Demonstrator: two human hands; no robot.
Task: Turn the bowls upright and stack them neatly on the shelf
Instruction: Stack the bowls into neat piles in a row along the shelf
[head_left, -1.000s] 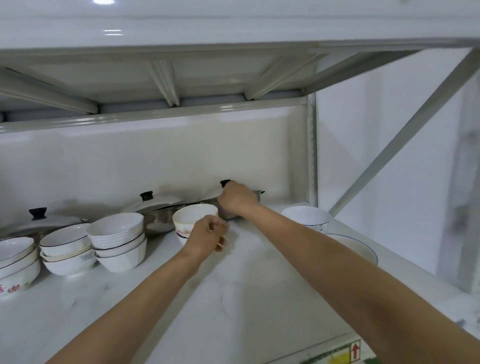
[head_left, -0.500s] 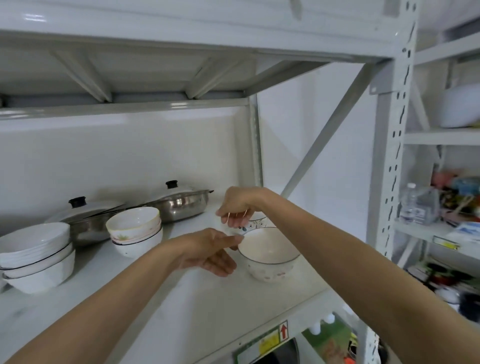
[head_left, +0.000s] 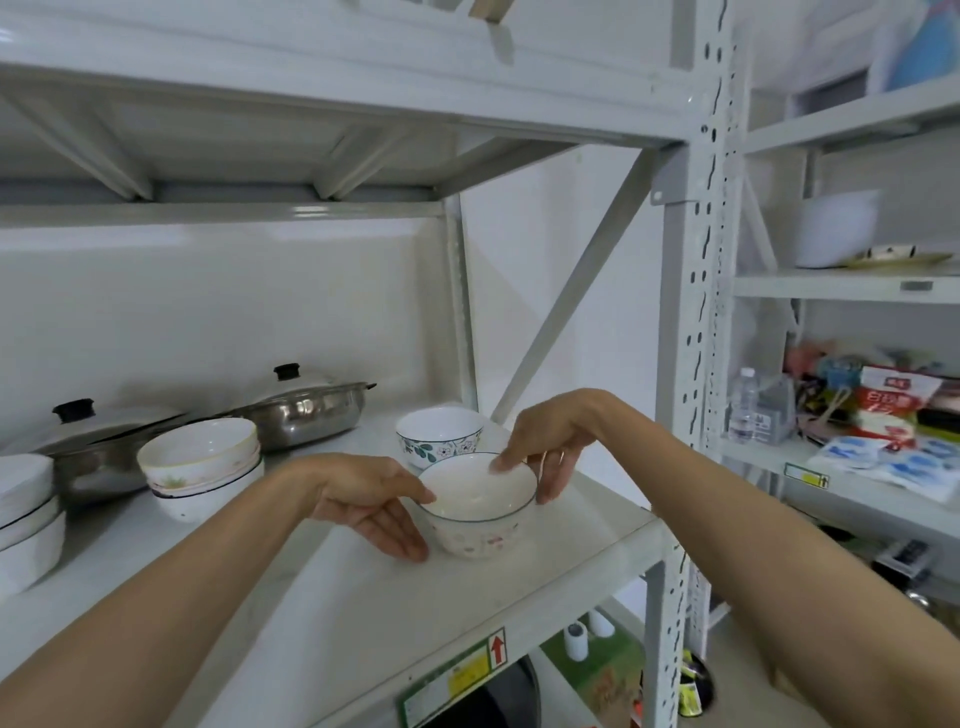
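Both hands now cradle the near bowl (head_left: 478, 506): left hand (head_left: 371, 501) cupping its left side, right hand (head_left: 545, 452) pinching the far rim. It's upright near the shelf (head_left: 587, 525) edge, 1 floral bowl (head_left: 440, 435) behind. A loose grip could tip it off.

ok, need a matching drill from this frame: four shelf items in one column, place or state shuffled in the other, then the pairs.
Items
1. blue-rimmed bowl
2. leaf-pattern bowl
3. bowl stack
4. steel pot

States
A. lidded, at the back of the shelf
B. held between left hand and right hand
C. several nested, all upright
D. alone, upright, behind the held bowl

Pairs: 1-B, 2-D, 3-C, 4-A
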